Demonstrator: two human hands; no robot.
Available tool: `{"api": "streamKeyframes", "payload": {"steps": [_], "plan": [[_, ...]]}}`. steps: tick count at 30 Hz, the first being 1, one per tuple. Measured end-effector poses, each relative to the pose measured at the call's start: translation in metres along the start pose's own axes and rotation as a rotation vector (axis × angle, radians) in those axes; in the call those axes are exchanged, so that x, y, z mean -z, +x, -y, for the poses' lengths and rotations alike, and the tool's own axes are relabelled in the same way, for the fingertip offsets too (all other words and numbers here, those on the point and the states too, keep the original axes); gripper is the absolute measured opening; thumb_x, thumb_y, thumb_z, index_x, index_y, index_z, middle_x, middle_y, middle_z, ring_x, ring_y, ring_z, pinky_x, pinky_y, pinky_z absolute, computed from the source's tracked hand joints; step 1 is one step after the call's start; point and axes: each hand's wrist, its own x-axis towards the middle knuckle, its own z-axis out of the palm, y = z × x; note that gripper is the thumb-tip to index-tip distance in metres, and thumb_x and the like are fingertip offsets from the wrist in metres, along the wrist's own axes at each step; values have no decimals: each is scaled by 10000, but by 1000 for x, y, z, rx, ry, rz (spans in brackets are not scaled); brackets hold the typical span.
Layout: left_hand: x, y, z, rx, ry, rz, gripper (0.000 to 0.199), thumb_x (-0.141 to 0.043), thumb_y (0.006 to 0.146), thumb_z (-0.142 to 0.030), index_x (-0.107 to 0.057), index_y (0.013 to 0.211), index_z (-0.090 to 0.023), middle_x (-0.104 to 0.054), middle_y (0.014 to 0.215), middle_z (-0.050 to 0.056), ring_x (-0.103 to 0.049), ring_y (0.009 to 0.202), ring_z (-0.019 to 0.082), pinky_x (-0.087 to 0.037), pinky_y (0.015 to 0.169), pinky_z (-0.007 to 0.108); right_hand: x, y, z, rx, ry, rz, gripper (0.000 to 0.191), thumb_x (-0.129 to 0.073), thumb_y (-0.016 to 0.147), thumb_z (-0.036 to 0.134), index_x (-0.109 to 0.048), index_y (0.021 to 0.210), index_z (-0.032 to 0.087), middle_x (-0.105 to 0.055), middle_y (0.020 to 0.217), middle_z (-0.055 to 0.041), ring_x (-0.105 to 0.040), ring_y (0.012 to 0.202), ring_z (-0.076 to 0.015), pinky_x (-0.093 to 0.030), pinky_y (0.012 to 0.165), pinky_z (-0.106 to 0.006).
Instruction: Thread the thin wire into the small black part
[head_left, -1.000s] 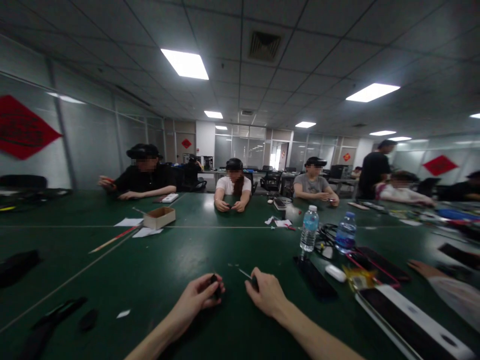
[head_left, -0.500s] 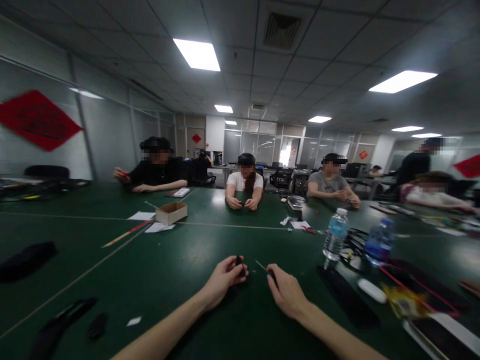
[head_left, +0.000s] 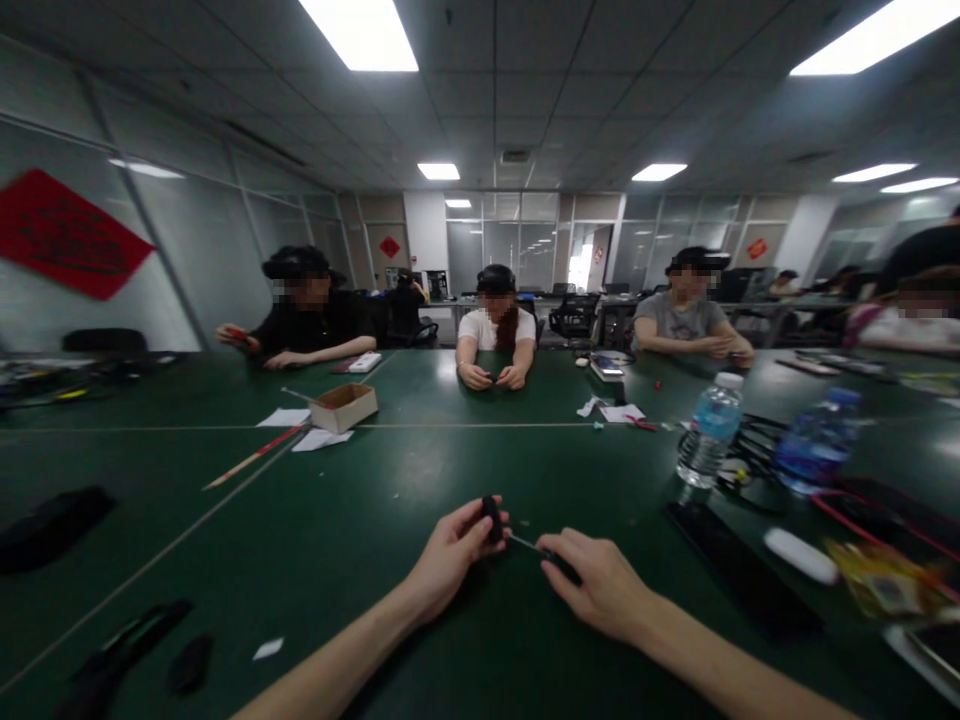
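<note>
- White scrap (head_left: 268, 649), thin and four-sided, at 10 o'clock on the glossy dark-green tabletop (head_left: 360, 590).
- Right hand (head_left: 600, 585), toward 1 o'clock: fingers curled around a tool (head_left: 561, 566) with a rounded dark handle; its slim, straight metallic shaft points to 10 o'clock.
- Left hand (head_left: 454, 548), at 12 o'clock: thumb and fingertips pinch a small black piece (head_left: 491, 517), blocky and dull, held upright. The shaft's tip lies close by; contact cannot be told.
- Clear ribbed plastic bottle (head_left: 706, 438), at 1 o'clock.
- Pale open-topped box (head_left: 356, 409), apparently cardboard, at 11 o'clock.
</note>
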Motion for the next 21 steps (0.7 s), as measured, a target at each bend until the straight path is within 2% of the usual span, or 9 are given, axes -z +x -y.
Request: {"api": "streamKeyframes", "payload": {"steps": [9, 21], "plan": [[-4, -3, -2, 13, 61, 5, 465, -614, 776, -322, -536, 1193, -132, -589, 1122, 150, -582, 968, 226, -441, 869, 381, 2, -1, 0, 9, 32, 22, 283, -428, 889, 309, -559, 1129, 237, -580, 887, -44, -534, 690, -128, -424, 659, -253], [-8, -9, -5, -23, 177, 65, 355, -596, 780, -316, -591, 1084, -132, -627, 1051, 129, -588, 944, 222, -437, 843, 355, 1, -4, 0, 67, -13, 26, 288, -410, 899, 310, -582, 1117, 235, -578, 834, -48, -537, 687, -128, -407, 630, -244]]}}
